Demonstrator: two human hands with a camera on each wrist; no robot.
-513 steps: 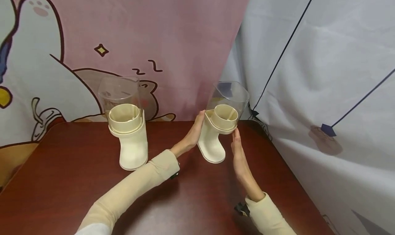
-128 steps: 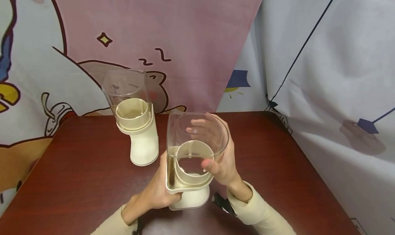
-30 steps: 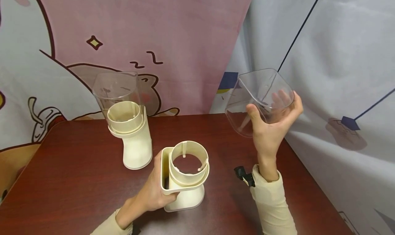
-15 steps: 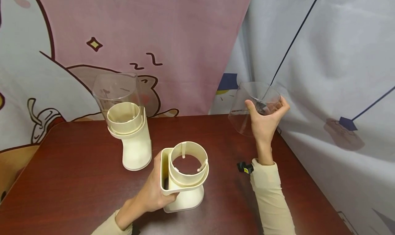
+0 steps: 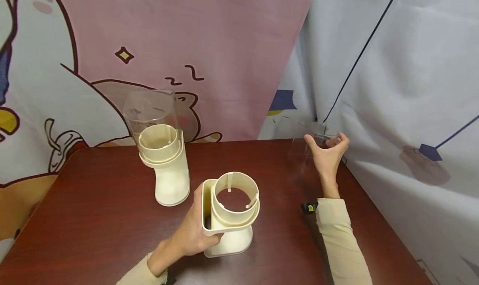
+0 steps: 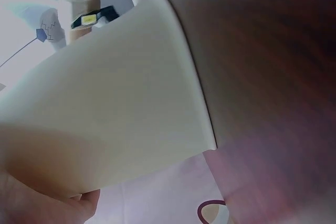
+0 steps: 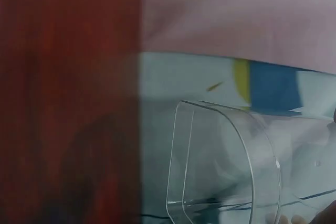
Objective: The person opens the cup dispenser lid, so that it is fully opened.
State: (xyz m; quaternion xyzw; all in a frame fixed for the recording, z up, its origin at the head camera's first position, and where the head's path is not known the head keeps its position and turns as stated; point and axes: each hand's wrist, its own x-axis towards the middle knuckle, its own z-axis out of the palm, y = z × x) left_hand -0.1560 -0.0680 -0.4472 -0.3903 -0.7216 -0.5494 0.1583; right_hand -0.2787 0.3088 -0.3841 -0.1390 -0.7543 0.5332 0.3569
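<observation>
My left hand [image 5: 191, 231] grips the side of a cream boot-shaped stand [image 5: 233, 241], whose round collar and narrow side slot face up. In the left wrist view the stand's smooth wall [image 6: 115, 93] fills much of the frame, with part of my hand [image 6: 37, 203] at the lower left. Toward the back right, my right hand [image 5: 328, 156] holds a clear plastic container [image 5: 299, 152] between thumb and fingers. Its rounded, see-through rim [image 7: 252, 171] shows in the right wrist view, near the table's edge, with fingertips at the lower right corner.
A second cream stand [image 5: 172, 185] with a clear container [image 5: 149, 108] on top stands upright at the back left. The dark red-brown table [image 5: 112, 235] ends against a printed pink curtain [image 5: 232, 69] behind and a white curtain [image 5: 404, 89] on the right.
Earlier the container sat on the near stand, which was brought from the back right to the front middle. My right hand has lifted it off and lowered it toward the back right.
</observation>
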